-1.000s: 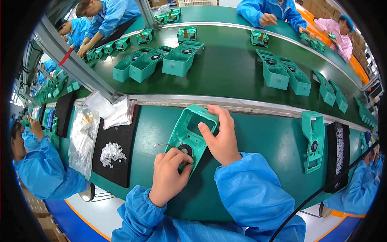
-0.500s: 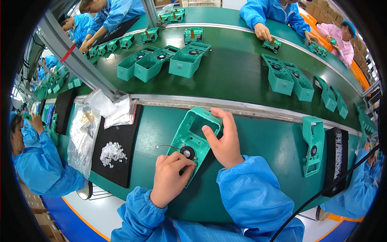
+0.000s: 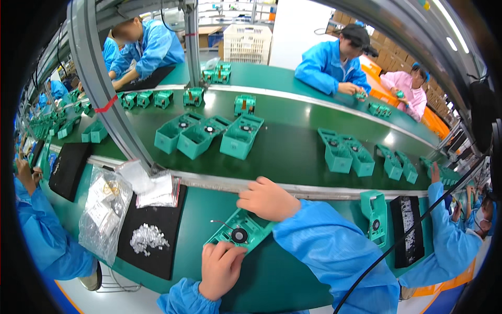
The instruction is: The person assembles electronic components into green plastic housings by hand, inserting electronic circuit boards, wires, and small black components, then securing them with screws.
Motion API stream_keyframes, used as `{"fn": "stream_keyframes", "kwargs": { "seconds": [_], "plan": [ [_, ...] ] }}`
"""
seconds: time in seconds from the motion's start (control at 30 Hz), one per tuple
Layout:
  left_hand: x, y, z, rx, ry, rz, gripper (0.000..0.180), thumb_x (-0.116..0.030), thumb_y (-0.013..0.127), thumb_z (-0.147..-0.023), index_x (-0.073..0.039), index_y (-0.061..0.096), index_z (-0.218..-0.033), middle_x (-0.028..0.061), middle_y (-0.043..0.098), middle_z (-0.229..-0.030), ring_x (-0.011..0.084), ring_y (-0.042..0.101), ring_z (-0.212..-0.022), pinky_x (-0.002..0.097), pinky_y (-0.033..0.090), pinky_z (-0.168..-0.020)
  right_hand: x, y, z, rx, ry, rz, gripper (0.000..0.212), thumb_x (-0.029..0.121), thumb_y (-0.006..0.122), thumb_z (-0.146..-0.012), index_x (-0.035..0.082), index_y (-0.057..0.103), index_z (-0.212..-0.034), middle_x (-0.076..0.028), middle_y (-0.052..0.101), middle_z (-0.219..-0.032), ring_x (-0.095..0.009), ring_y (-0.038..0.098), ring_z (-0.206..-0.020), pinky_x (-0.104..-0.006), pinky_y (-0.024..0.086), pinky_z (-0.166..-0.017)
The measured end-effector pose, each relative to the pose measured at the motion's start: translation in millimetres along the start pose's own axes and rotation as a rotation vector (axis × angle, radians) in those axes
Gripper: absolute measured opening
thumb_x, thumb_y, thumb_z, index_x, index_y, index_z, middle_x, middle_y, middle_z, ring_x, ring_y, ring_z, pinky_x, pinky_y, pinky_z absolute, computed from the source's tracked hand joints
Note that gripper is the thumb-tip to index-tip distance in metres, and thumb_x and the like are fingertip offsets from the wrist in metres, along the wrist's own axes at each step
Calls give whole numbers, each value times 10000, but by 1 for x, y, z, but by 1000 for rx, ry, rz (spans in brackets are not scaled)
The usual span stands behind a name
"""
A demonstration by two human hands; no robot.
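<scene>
A green plastic housing [image 3: 254,235] lies at a slant on the bench in front of me, with a round black speaker [image 3: 239,236] set in it. From the speaker a thin red wire [image 3: 221,223] runs out to the left. My left hand [image 3: 221,268] has its fingers bent and closed on the housing's near edge, just below the speaker. Across the far end lies my right hand [image 3: 269,200], its fingers curled over the housing and hiding that part. Whatever small thing the left fingertips may cover cannot be made out.
Left stand a black mat [image 3: 168,230] with small clear pieces [image 3: 148,238] and a plastic bag [image 3: 104,209]. Another housing [image 3: 373,219] and black tray [image 3: 407,230] are right. Beyond a metal rail, a green belt [image 3: 287,146] carries several housings. A metal post [image 3: 107,94] rises left; co-workers sit around.
My view has tilted upward. My right hand has gone from the housing's right side to its far end, fingers now curled. The left hand has slid from beside the speaker to the near edge.
</scene>
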State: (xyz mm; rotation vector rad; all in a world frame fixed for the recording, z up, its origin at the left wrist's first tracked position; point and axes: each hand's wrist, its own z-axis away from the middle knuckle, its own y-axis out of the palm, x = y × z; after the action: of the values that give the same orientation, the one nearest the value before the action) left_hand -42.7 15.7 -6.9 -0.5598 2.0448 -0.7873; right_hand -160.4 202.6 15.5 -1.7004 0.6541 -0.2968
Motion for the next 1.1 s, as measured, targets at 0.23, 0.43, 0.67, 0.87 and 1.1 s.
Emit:
{"fn": "stream_keyframes", "kwargs": {
  "seconds": [0.23,0.43,0.67,0.87,1.1],
  "plan": [
    [27,-31,25,-227,-141,133,152,26,658,-653,-77,631,-761,53,510,-736,222,491,-704,323,377,-643,-59,-12,85,-131,1000,-277,216,148,513,-774,65,641,-927,-150,628,-934,-347,591,-874,-448,474,-756],
    [39,-28,28,-181,-170,162,135,25,660,-656,-71,636,-747,49,514,-733,214,499,-703,315,385,-632,-133,12,93,-34,1487,-79,265,188,541,-780,24,593,-982,-202,628,-973,-386,593,-909,-464,474,-782],
    [46,-32,33,-184,-159,155,213,-3,674,-661,-106,644,-845,19,532,-763,201,481,-694,324,366,-638,-104,49,-32,-220,1174,14,418,387,606,-801,-12,575,-923,-201,641,-913,-367,617,-895,-487,465,-769],
    [32,-59,37,-151,3,77,209,-15,679,-657,-117,653,-838,1,592,-788,184,525,-708,330,382,-664,-147,78,-21,-239,1406,-727,249,145,512,-742,-85,588,-799,-213,634,-733,-290,652,-597,-381,524,-521],
    [69,-111,78,-295,-503,-369,152,-57,670,-707,-99,649,-852,36,569,-847,246,508,-750,345,409,-686,-52,20,23,-314,861,-726,192,39,528,-812,-24,599,-978,-134,621,-759,-166,581,-681,-294,444,-647]
  ]
}}
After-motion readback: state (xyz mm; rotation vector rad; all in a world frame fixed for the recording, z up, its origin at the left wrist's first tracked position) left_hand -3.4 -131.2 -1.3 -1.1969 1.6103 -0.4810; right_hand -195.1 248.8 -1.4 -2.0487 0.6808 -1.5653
